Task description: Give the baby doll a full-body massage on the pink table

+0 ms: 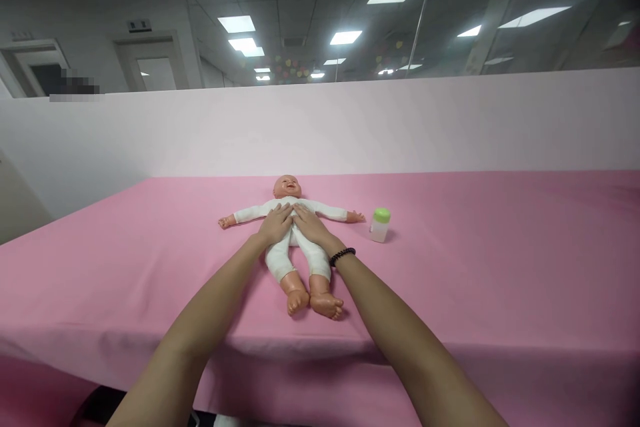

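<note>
A baby doll with a white cloth body lies on its back, head toward the far side, arms spread wide and bare feet toward me. My left hand rests flat on the left side of its belly, fingers extended. Beside it, my right hand lies on the right side of the belly, also with fingers stretched out. Both hands touch the doll's torso and hold nothing. A dark beaded bracelet circles my right wrist.
A small clear bottle with a green lid stands right of the doll's hand. Pink cloth covers the table, its front edge hanging down near me. Behind rises a low white wall, with glass above it.
</note>
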Tool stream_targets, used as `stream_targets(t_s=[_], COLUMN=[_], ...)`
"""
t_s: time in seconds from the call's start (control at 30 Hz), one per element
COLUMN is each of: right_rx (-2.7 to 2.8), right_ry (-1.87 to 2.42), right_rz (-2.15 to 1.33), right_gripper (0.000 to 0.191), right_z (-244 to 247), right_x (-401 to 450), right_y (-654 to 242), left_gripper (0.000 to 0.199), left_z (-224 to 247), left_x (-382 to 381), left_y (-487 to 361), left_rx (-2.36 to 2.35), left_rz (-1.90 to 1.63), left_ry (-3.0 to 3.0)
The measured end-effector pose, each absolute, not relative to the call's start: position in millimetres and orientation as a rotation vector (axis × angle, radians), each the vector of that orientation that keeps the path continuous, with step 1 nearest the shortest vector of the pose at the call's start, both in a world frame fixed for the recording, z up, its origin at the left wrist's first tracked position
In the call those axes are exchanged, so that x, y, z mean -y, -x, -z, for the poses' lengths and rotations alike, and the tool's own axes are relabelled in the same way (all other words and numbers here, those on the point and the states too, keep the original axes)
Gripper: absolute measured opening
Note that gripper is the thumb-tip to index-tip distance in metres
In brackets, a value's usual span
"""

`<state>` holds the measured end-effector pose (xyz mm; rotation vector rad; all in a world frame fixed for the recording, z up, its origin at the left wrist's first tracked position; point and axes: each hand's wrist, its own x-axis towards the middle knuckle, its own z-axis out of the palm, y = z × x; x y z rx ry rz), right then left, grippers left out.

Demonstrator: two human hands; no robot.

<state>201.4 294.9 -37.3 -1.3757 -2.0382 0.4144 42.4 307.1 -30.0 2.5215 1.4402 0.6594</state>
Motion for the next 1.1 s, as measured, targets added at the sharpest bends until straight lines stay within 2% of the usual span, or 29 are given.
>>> stream_targets(t_s=[0.13, 0.23, 0.37, 0.5, 0.63, 0.73, 0.87, 0.93, 1.1], right_rx=[1.983, 1.916, 1.851, 1.961, 2.035, 2.062, 1.971, 1.902, 1.810], right_ry=[1.592, 1.682, 1.737, 1.435, 1.238, 1.406, 1.626, 1.691, 1.803], right_rz=[-0.402, -0.280, -0.062, -0.062, -0.202, -0.266, -0.301, -0.232, 0.023], right_gripper=[0.062, 0.066, 0.046, 0.032, 0.043, 0.053, 0.062, 0.061, 0.042], right_z=[34.5, 28.9, 23.3, 24.6, 30.6, 35.0, 34.3, 30.2, 21.1], right_x=[-291.9, -283.3, -273.8, -275.2, -284.3, -290.2, -288.1, -282.4, -269.9], right_y=[-199.4, -197.6, -196.2, -195.9, -196.2, -196.8, -196.7, -196.0, -194.3], left_gripper=[0.065, 0.058, 0.043, 0.036, 0.045, 0.055, 0.060, 0.061, 0.051], left_z=[28.5, 23.9, 18.0, 18.6, 24.5, 30.0, 32.4, 29.7, 18.3], left_x=[-304.8, -296.0, -283.2, -281.0, -292.1, -302.1, -304.8, -300.5, -284.6], left_y=[-44.6, -46.9, -47.7, -46.3, -44.5, -43.8, -44.2, -44.9, -47.7], left_rx=[-1.649, -1.787, -1.940, -1.714, -1.406, -1.383, -1.587, -1.714, -1.980], left_rz=[-0.662, -0.737, -0.789, -0.868, -0.883, -0.773, -0.693, -0.710, -0.719], left_ry=[-2.371, -2.361, -2.456, -2.606, -2.640, -2.608, -2.442, -2.353, -2.359])
